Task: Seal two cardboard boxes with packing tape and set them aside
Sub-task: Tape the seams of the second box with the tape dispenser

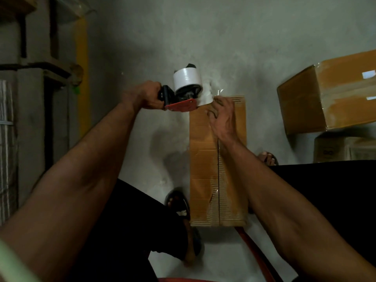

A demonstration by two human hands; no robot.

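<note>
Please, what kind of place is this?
Probably a storeroom or packing area: bare concrete floor, stacked cardboard boxes at the right, and a tape dispenser held at a narrow box on the floor.

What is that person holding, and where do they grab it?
The left hand grips the tape dispenser by its black handle. The right hand rests on the cardboard box, fingers at the tape's end.

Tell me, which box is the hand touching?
The long narrow box in the middle: the right hand rests on its far end. The big tilted box and the box under it sit off to the right, untouched.
</note>
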